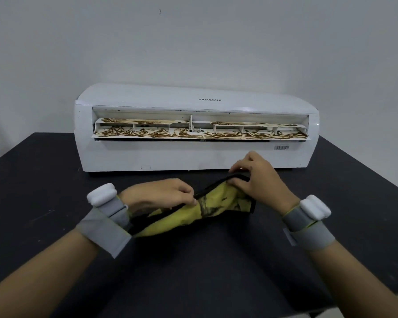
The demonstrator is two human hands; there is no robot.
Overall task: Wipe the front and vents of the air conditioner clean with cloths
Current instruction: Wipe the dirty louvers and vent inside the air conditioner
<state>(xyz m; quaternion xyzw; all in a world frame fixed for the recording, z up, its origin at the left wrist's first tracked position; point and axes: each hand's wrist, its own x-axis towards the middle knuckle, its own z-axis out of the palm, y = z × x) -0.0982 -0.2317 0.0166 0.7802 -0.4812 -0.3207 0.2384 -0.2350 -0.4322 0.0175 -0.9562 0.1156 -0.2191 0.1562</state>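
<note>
A white air conditioner [193,154] stands on the black table [44,184], its front facing me. Its open vent flap [200,134] is streaked with brown grime along its whole length. In front of it, just above the table, I hold a yellow cloth [207,207] with black edging and dark smudges, bunched into a loose roll. My left hand [159,195] pinches the cloth's black hem near its middle. My right hand [260,180] grips the cloth's far right corner, fingers curled over the hem. Both hands are apart from the air conditioner.
A plain white wall rises behind the unit. The table's right edge [377,171] runs diagonally close to my right wrist. Grey straps with white pads wrap both wrists. A barcode sticker [281,147] sits on the unit's lower right front.
</note>
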